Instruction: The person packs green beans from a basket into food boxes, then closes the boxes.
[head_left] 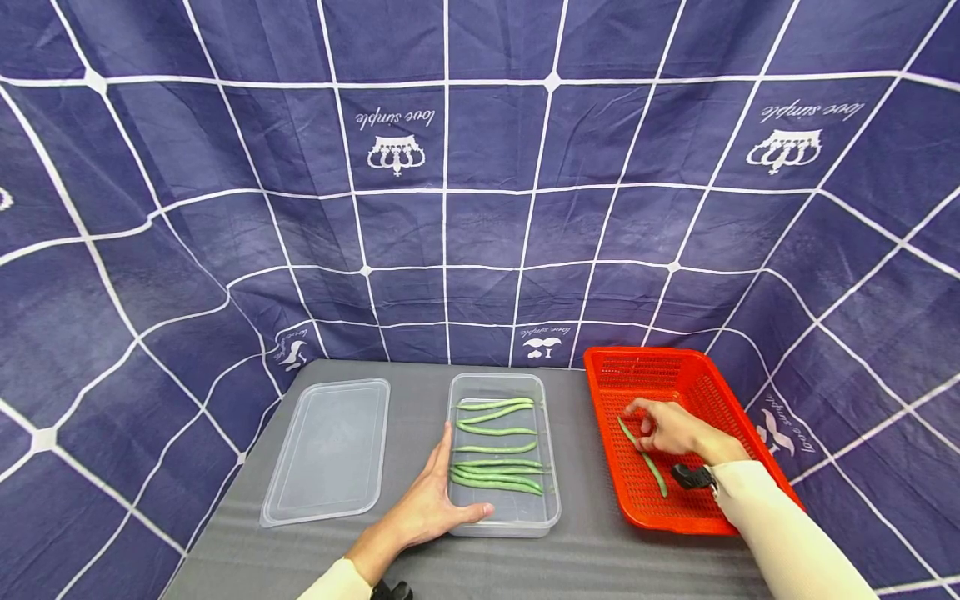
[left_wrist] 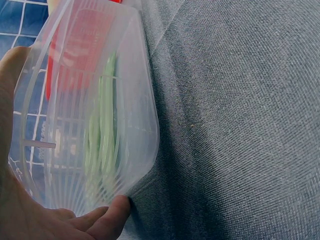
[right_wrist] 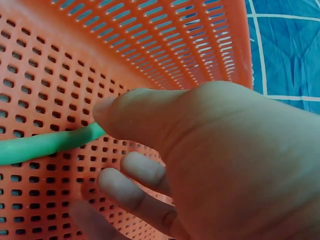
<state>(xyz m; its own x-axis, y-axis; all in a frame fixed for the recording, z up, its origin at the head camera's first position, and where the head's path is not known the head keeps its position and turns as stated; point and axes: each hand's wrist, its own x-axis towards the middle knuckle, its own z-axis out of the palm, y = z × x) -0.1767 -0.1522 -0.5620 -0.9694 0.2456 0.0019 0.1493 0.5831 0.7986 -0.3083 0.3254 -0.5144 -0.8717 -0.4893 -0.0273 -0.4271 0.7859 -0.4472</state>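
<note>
In the head view, my left hand (head_left: 429, 502) rests on the near left corner of a clear plastic container (head_left: 506, 521). Its thumb lies over the near rim and the straight fingers run along the left wall. Several green beans (head_left: 495, 450) lie crosswise inside, roughly parallel, the nearer ones bunched. My right hand (head_left: 671, 429) is down in a red perforated basket (head_left: 678, 525), pinching one long green bean (head_left: 655, 475) around its middle. In the right wrist view the thumb crosses over this green bean (right_wrist: 40, 145), the index finger is hidden and the other fingers stand apart below.
A flat clear plastic lid (head_left: 326, 450) lies on the grey tabletop (head_left: 581, 500), left of the container. A blue cloth with a white grid (head_left: 480, 233) hangs behind the table and along both sides, close behind the basket.
</note>
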